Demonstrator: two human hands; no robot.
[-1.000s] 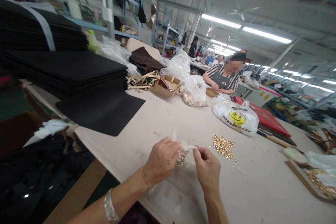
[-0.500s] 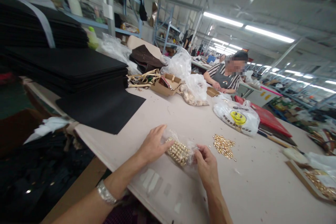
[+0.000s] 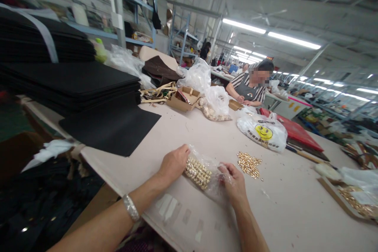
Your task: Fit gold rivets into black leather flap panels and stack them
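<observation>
A clear plastic bag lies between my hands near the table's front edge, with rows of gold-coloured metal pieces inside. My left hand grips the bag's left end, fingers bent and pressed together. At the other end, my right hand pinches the loose, crumpled plastic. To the right of the bag, a loose pile of small gold pieces is spread on the table.
Black sheets are stacked at the left, one jutting over the table. Behind are an open cardboard box and a smiley-face plastic bag. A box of gold pieces sits far right. A co-worker sits across.
My left hand has gone from lying over the bag with spread fingers to gripping its left end. The right hand still holds the other end; more loose plastic shows there.
</observation>
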